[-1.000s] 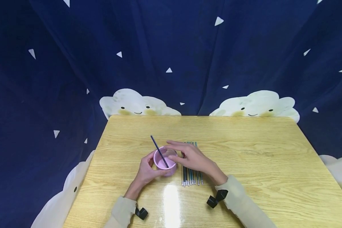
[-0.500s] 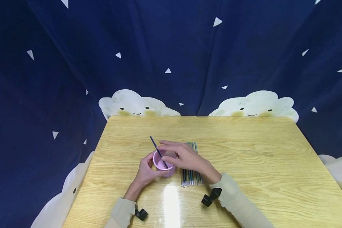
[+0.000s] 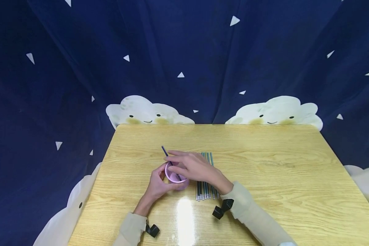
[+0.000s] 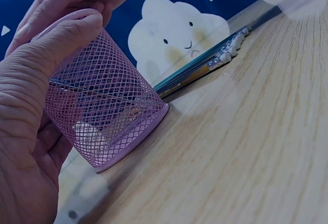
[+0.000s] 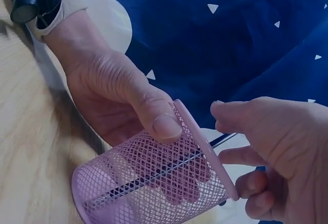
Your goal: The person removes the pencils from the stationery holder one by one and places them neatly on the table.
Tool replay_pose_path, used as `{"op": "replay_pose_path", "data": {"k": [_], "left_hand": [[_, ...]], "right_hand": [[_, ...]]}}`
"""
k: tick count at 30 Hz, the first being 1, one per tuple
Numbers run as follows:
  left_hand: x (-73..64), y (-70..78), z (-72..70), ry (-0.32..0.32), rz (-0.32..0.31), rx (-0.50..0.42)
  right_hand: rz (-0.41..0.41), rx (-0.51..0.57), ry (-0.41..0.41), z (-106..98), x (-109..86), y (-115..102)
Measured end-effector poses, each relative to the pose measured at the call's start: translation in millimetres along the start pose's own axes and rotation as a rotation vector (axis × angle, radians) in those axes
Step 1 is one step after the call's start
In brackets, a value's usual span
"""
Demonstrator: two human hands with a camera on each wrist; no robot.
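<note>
A pink mesh pencil cup (image 3: 183, 185) stands slightly tilted on the table, gripped by my left hand (image 3: 160, 183) with thumb and fingers round its side. One dark pencil (image 3: 164, 149) leans inside it, its upper end rising past the rim; the right wrist view shows its lower part through the mesh of the cup (image 5: 159, 183). Over the cup's mouth lies my right hand (image 3: 196, 166), fingers extended close to that pencil, with thumb and fingers apart. Right of the cup lies a row of several pencils (image 3: 206, 192) with white erasers, partly hidden under the right hand and wrist.
The wooden table (image 3: 273, 171) extends far to the right of the pencils. A dark blue curtain (image 3: 160, 41) with white triangles and clouds hangs behind its far edge. Small black cameras (image 3: 153, 230) sit on both wrists.
My right hand has moved left, from the cup's right side to over its mouth by the leaning pencil. The left hand and cup have stayed almost in place.
</note>
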State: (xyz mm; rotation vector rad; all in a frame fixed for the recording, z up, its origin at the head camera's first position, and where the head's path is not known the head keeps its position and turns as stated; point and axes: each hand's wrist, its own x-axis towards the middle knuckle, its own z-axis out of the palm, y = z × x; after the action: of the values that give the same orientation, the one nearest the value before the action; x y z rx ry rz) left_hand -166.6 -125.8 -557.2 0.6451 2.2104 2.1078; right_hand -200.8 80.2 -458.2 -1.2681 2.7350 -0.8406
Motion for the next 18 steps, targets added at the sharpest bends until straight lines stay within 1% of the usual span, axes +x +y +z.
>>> {"op": "replay_pose_path", "data": {"k": [3,7,10,14,18], "left_hand": [[0.0,-0.9,-0.2,0.002,0.018,-0.005],[0.0,-2.2,-0.3,0.009,0.030,-0.008],[-0.4,-2.2,-0.2,0.014,0.027,0.000],[-0.8,-1.1,-0.1,0.024,0.018,-0.001],[-0.5,-1.2,0.0,0.021,0.026,-0.019]], "right_hand": [[0.012,-0.033,-0.005,-1.0,3.0,-0.5],[0.052,-0.025,0.013,-1.4,1.9,3.6],[0.066,-0.003,0.034,-1.6,-1.8,8.3],[0.060,0.048,0.061,-3.2,-7.5,13.5],[0.057,0.096,0.067,-6.1,-12.6,15.5]]}}
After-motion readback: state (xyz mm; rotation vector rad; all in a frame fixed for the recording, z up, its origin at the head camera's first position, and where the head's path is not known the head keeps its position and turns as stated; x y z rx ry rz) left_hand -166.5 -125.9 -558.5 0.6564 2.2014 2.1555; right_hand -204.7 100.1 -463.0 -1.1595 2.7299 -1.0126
